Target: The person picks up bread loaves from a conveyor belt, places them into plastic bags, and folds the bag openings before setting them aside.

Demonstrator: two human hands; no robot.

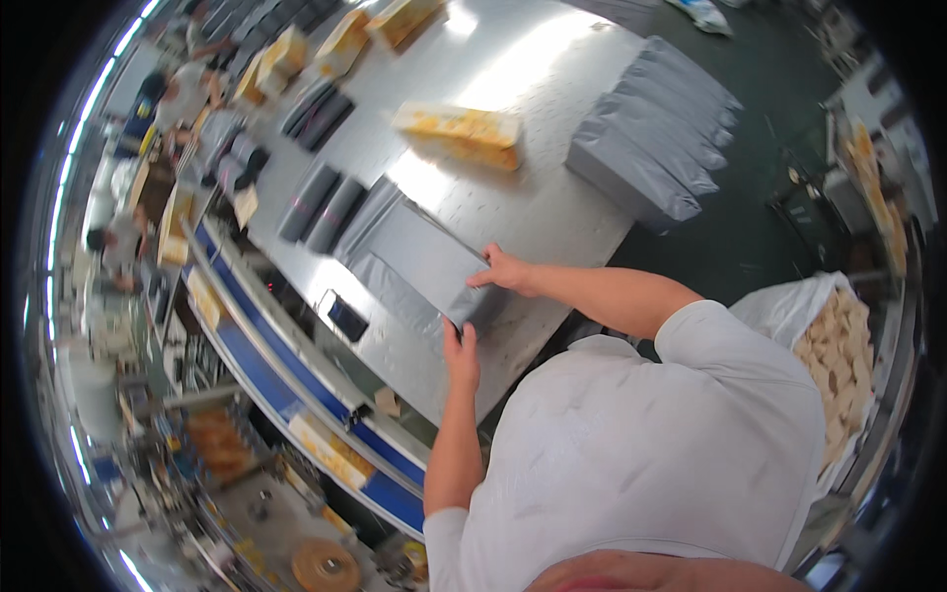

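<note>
A flat, box-shaped package in grey plastic (pixel 424 255) lies on the metal table in front of me, with loose, wrinkled film along its left side. My right hand (pixel 506 272) grips its near right edge, thumb over the top. My left hand (pixel 461 347) holds the near corner, its thumb pointing up beside the film; the fingers underneath are partly hidden. Dark grey rolls (pixel 321 209) rest just beyond the package's left side. A yellow-and-white box (pixel 461 135) stands farther back on the table.
Several grey wrapped packages (pixel 651 133) stand in a row at the table's right edge. A black phone-like device (pixel 346 316) lies near the left edge. Beside the table runs a blue conveyor (pixel 258 370) carrying yellow-and-white boxes. A sack of tan pieces (pixel 834 365) stands at right. People work at far left.
</note>
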